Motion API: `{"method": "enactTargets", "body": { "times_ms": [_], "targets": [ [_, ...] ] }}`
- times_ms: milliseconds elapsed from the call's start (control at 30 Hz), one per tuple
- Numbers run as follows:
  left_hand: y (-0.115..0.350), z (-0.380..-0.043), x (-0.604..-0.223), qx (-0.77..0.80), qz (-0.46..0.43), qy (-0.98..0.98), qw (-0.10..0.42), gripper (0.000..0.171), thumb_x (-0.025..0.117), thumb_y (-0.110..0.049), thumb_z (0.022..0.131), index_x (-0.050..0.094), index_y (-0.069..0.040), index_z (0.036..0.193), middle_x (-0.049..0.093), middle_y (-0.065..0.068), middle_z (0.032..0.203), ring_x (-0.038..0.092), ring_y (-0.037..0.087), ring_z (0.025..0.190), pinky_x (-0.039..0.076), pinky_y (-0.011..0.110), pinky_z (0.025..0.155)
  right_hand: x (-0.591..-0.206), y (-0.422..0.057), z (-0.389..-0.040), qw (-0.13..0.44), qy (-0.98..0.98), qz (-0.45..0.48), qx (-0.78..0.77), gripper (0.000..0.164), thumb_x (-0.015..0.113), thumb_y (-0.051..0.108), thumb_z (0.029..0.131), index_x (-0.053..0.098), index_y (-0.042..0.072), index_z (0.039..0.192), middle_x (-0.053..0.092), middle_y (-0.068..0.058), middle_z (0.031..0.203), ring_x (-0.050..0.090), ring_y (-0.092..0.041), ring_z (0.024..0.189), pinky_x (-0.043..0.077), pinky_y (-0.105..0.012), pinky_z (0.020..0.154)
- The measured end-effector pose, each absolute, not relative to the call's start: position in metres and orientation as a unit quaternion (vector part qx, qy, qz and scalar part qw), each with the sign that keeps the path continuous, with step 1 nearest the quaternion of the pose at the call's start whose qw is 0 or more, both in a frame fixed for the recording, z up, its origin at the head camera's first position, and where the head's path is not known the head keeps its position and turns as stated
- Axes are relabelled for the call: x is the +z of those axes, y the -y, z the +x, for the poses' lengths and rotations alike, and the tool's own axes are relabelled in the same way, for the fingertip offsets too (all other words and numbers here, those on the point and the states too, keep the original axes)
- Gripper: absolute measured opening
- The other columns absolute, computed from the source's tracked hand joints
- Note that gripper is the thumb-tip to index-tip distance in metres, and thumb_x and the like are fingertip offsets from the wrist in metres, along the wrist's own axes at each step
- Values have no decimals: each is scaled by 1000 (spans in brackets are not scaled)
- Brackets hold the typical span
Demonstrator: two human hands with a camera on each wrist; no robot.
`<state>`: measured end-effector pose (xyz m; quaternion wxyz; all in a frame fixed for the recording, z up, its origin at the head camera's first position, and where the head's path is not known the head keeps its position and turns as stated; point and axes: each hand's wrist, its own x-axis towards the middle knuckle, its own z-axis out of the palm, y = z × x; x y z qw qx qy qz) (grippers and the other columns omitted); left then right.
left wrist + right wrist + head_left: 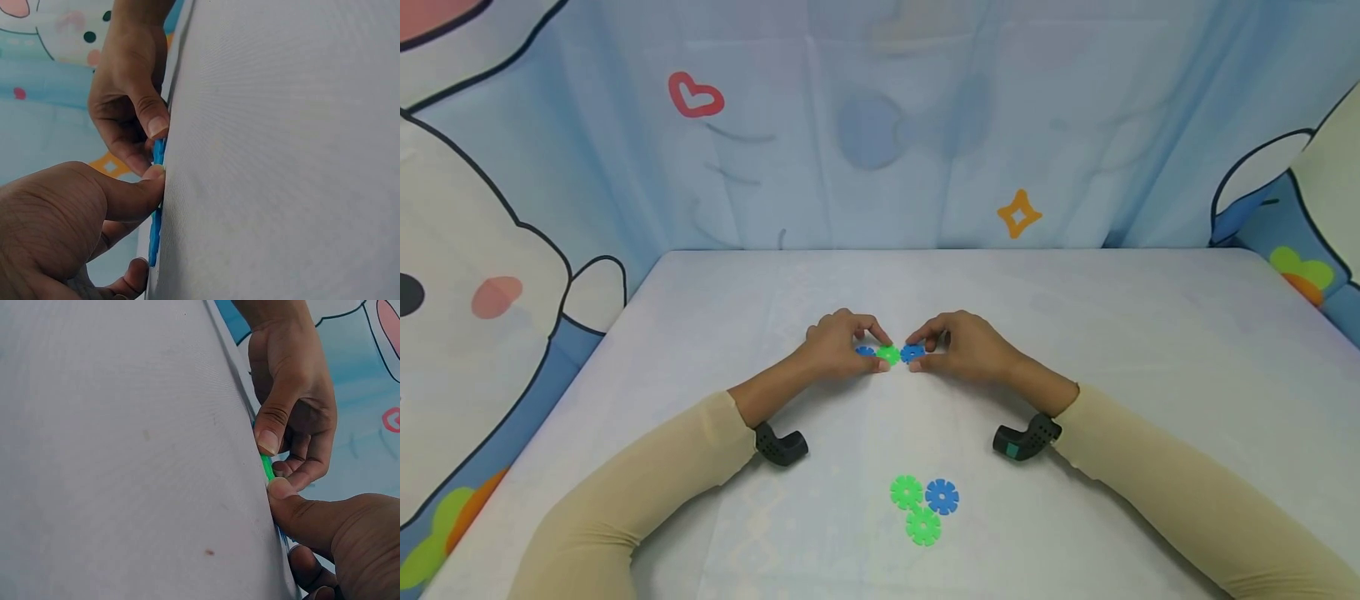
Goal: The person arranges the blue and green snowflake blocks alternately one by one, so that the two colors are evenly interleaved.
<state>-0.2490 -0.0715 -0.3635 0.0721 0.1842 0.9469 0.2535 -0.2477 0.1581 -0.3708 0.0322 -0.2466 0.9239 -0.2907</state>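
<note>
Close together near the middle of the table, both hands work on a short row of notched plastic discs. My left hand (838, 346) pinches the green disc (889, 355) in the row's middle between thumb and fingers. A blue disc (866, 351) lies at the row's left end, partly hidden by that hand. At the right end, my right hand (973, 346) pinches another blue disc (912, 352), its edge right at the green one. Low over the cloth, the left wrist view shows the left-end blue disc (154, 237) edge-on.
Nearer the front of the white-covered table (700, 467) lie two green discs, one in back (907, 492) and one in front (923, 527), beside a blue disc (942, 497). A printed blue curtain (880, 200) hangs behind the table.
</note>
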Motion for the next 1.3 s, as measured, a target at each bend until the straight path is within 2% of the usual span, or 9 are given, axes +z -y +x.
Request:
{"method": "enactTargets", "body": {
  "times_ms": [1033,1300],
  "targets": [
    [71,-248,-363,249,185,-948,72,30,79,-39,81,70,-34,110,58,7,121,55,24,116,40,56,94,-368,-159,-247,36,-924,-243,-295,34,82,32,80,75,16,109,64,3,86,52,-14,77,43,-29,71],
    [72,-248,-362,240,188,-949,84,32,78,-39,82,69,-33,112,59,8,122,55,26,116,40,56,94,-368,-159,-246,48,-924,-234,-299,40,82,34,80,73,16,115,64,3,88,52,-16,81,43,-30,74]
  ]
}}
